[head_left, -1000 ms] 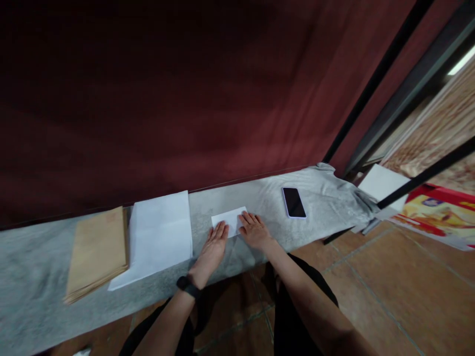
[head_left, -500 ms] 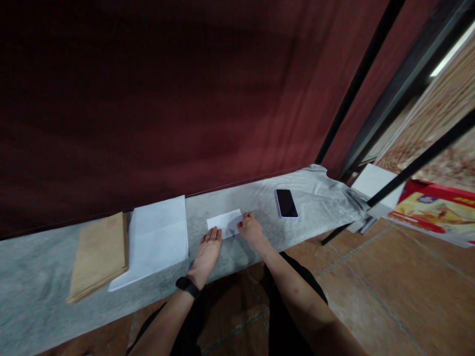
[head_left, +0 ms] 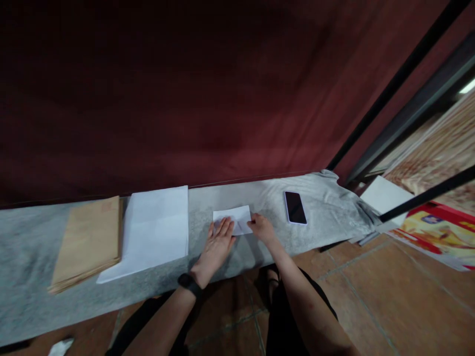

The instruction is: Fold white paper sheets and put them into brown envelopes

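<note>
A small folded sheet of white paper (head_left: 240,214) lies on the grey cloth-covered bench (head_left: 200,200) in front of me. My left hand (head_left: 218,241), with a black band on its wrist, rests flat on the paper's left part, fingers extended. At the paper's right edge, my right hand (head_left: 261,227) has its fingers closed, pinching that edge. Left of my hands sits a stack of larger white paper sheets (head_left: 158,227). Beside it, further left, are several brown envelopes (head_left: 87,240) in a pile, slightly overlapping the sheets.
A smartphone (head_left: 296,207) with a light purple case lies on the bench to the right. Dark red cloth (head_left: 208,99) hangs behind the bench. Black poles (head_left: 393,84) rise at the right, near a red and yellow printed box (head_left: 438,232) and a tiled floor (head_left: 359,287).
My left hand has slid further onto the paper with its fingers spread over it. My right hand stays at the right edge. The view has shifted slightly.
</note>
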### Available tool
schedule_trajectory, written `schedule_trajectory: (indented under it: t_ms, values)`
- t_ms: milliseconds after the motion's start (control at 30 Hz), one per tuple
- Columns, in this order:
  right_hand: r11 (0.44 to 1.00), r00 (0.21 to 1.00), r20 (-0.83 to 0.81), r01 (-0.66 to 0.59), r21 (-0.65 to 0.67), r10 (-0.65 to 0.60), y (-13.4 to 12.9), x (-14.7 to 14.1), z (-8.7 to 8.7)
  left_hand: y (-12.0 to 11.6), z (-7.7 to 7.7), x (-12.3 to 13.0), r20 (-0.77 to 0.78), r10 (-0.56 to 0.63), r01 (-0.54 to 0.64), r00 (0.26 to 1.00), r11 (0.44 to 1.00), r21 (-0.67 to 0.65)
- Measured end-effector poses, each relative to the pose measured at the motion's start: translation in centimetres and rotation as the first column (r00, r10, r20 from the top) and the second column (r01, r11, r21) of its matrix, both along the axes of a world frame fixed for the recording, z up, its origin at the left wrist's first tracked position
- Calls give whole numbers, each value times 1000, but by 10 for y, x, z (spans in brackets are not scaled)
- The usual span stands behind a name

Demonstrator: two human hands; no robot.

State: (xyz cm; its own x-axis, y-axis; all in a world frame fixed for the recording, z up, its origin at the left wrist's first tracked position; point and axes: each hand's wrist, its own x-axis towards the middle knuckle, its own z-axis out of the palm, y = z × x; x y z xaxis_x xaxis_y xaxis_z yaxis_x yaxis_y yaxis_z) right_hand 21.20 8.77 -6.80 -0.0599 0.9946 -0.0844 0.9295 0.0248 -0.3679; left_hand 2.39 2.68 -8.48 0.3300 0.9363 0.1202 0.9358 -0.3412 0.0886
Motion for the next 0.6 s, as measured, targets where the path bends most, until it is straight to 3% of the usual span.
schedule_trajectory:
  t_ms: [133,300,433,600]
  values:
    - [1000,1000,15,-15,5,15,0,-1,-2,4,2,5,33,-3,6,999,998,-70]
    - [999,999,33,14,36,-16,-6,-4,-1,2,-1,6,67,16,-13,998,999,-40]
    - [987,998,57,16,159,-26,-13,-14,2,-2,-9,7,63,-1,1,998,1000,-3]
    - [909,943,50,-329,257,328,-23,-37,-10,-3,-20,9,47,26,-28,999,999,36]
